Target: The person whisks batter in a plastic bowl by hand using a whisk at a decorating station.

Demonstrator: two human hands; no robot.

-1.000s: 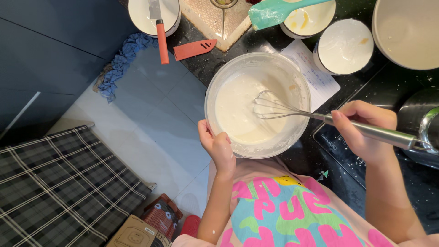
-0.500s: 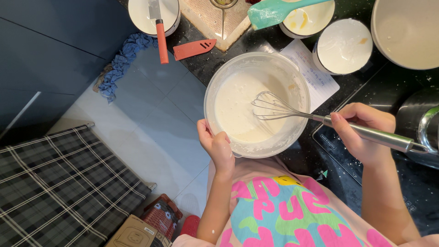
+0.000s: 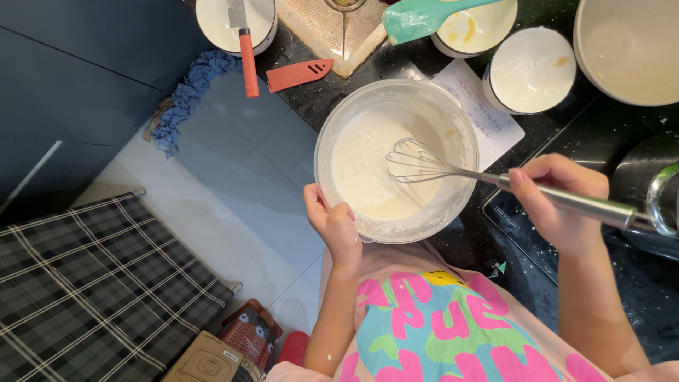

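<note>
Our left hand (image 3: pixel 336 226) grips the near rim of the translucent round plastic mixing bowl (image 3: pixel 396 159) of pale batter, which sits on the black speckled tabletop (image 3: pixel 311 99). Our right hand (image 3: pixel 562 201) is closed around the steel handle of the wire balloon whisk (image 3: pixel 424 164), its loops dipped in the batter. A handwritten paper note (image 3: pixel 488 113) lies just beyond the bowl

You're getting bright, even daylight w/ soft shadows only. The pale batter in the mixing bowl (image 3: pixel 396 159) is reading near blown-out, and the white bowls up top are glaring a bit too. The black countertop (image 3: pixel 537 276) is going dark, showing specks. Focus is holding sharp at centre; the whisk (image 3: pixel 417 163) wires are blurring slightly. Wide-angle stretch is showing at the edges.
</note>
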